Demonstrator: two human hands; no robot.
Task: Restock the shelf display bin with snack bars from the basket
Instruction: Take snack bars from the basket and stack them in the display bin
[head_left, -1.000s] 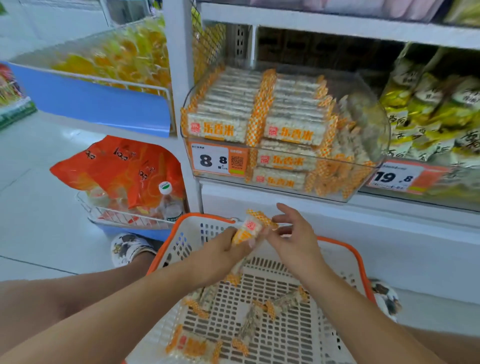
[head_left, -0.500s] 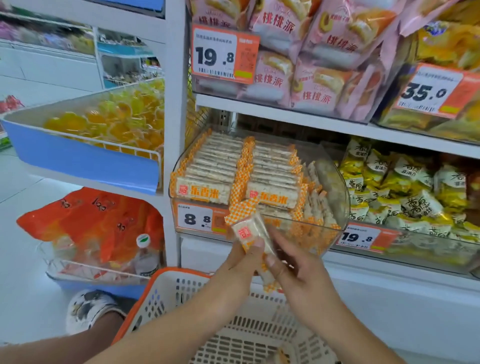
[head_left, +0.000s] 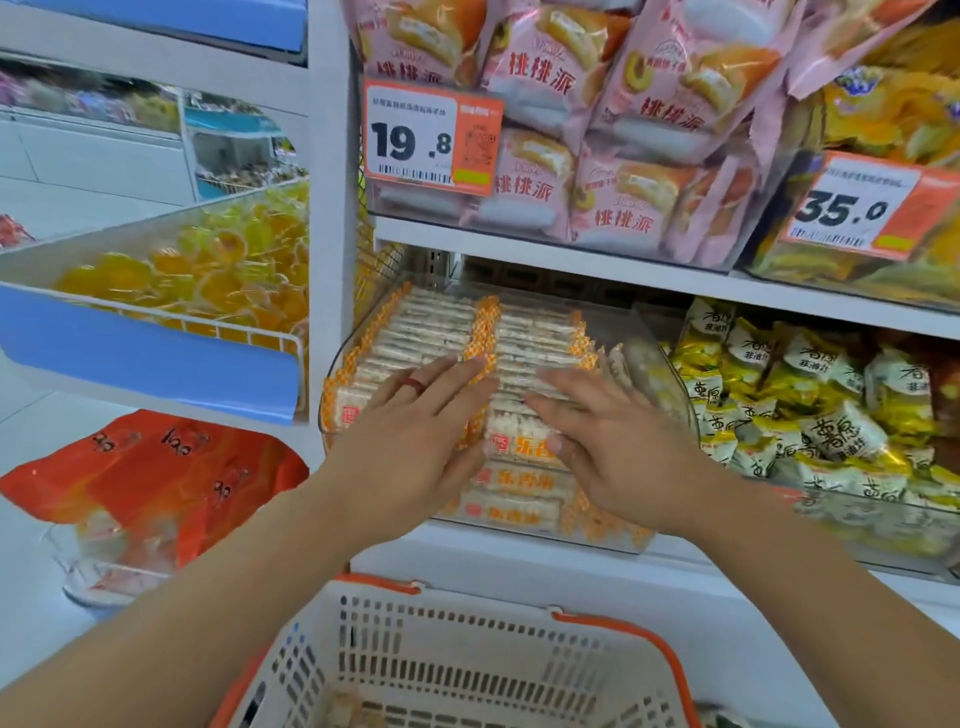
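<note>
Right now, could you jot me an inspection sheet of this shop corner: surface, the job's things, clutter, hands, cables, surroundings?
Surface: white shelf carrying the clear display bin.
Job's things: snack bars in two rows fill much of the bin; white basket with orange rim below, one bar showing at its bottom.
Clutter: orange bags low at the left.
Hands: left hand and right hand lie flat, fingers straight, on the front bars.
Cables: nothing seen.
Surroundings: pink cake packs above, yellow-green packets to the right, yellow sweets in a blue-fronted bin at the left.
</note>
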